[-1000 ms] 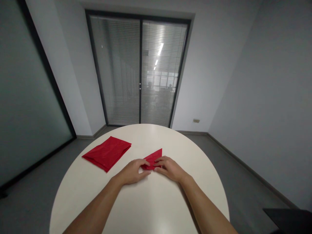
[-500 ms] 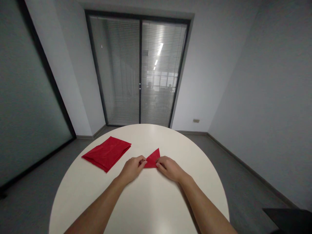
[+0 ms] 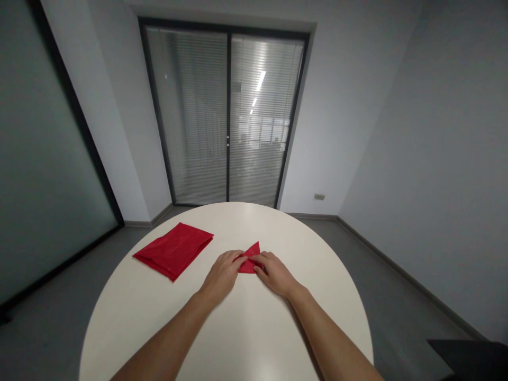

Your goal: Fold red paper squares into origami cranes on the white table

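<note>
The small folded red sheet (image 3: 247,267) lies on the round white table (image 3: 238,338), directly between and partly beneath the fingers of both hands. Left hand (image 3: 223,271): fingers and thumb bent, in contact with the left part of the sheet. Right hand (image 3: 278,276): index finger and thumb in contact with the right part. Whether either set of fingers pinches or only presses cannot be determined. One pointed corner projects beyond the fingertips. A larger folded red sheet (image 3: 174,251) lies left of the left fingers, well apart.
</note>
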`<move>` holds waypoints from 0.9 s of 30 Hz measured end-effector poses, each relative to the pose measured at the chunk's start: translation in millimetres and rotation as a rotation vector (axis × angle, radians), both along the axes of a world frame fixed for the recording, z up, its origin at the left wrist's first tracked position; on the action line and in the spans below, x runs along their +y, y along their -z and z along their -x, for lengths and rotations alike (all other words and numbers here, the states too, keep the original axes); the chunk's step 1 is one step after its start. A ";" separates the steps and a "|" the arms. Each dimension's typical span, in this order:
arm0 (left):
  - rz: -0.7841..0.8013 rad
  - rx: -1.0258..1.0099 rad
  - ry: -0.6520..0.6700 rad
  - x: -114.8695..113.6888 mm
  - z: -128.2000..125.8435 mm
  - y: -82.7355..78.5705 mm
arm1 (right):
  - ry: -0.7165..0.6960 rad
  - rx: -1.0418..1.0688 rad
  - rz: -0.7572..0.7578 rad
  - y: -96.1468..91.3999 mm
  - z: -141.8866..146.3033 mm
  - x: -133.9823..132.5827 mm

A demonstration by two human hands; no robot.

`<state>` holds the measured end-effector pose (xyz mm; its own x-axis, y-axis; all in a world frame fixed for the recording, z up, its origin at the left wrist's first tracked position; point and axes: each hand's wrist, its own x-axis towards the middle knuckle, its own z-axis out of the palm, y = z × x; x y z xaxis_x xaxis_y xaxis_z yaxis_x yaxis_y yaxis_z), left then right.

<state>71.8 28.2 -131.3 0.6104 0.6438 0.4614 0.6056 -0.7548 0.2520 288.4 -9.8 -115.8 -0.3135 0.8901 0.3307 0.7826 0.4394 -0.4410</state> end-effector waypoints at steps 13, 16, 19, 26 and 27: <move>0.213 0.287 0.021 -17.6 -4.0 1.0 | -0.064 -0.066 -0.034 -0.1 -0.1 0.0; 0.160 0.273 -0.009 -19.3 -5.5 -1.3 | -0.031 -0.058 -0.016 -2.6 2.4 -1.9; 0.143 0.272 0.007 -21.4 -6.5 -2.3 | -0.001 -0.049 -0.002 -4.1 4.1 -2.7; 0.222 0.289 0.061 -20.1 -6.3 2.0 | -0.059 -0.105 -0.003 0.7 0.8 0.0; 0.224 0.290 0.058 -19.9 -6.4 2.5 | -0.059 -0.124 0.000 1.6 0.4 0.4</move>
